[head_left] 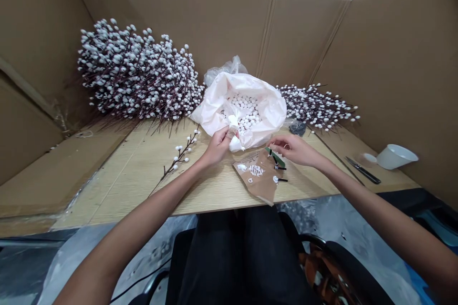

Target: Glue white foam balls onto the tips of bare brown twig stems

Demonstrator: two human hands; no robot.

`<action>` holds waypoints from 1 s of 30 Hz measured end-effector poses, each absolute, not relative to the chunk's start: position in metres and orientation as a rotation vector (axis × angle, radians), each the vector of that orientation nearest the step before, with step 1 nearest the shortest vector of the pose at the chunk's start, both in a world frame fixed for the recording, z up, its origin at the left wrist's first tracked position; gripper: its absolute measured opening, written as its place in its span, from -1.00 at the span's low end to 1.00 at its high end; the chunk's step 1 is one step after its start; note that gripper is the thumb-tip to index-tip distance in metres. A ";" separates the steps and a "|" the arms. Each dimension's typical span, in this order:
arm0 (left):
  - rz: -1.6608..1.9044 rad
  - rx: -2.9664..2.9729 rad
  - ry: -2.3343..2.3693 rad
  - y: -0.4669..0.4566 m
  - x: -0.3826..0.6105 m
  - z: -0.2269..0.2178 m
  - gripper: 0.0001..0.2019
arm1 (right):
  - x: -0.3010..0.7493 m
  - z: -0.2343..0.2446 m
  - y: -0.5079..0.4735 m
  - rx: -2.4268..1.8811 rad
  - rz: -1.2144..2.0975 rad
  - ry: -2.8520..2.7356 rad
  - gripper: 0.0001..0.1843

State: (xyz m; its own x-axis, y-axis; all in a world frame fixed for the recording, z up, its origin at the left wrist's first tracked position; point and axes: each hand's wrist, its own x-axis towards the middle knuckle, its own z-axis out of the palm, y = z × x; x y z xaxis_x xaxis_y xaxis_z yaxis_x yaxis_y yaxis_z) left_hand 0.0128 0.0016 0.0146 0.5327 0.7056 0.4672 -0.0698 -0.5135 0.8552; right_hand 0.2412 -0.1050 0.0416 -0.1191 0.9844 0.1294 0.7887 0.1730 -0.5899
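From my head camera: my left hand [218,144] grips what looks like a white squeeze bottle [235,144] at the near edge of a plastic bag [274,100] of white berries [246,119]. My right hand [291,147] curls above brown cardboard [259,185] bearing white dabs [256,170]; I can't tell whether it pinches anything. A berry sprig [182,153] lies leftward on the desk [125,193]. Probably I'm at a dabbing step, calling for a steady squeeze.
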 end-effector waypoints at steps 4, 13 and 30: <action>1.059 1.853 0.525 0.000 0.014 0.013 -0.62 | 0.242 0.045 -0.112 -1.664 0.529 -1.927 -0.63; 1.111 1.915 0.521 0.000 0.013 0.018 -0.54 | 0.255 0.016 -0.152 -1.822 0.594 -1.772 -0.76; 1.098 1.833 0.527 0.000 0.015 0.017 -0.50 | 0.265 -0.005 -0.153 -1.662 0.863 -1.580 -0.67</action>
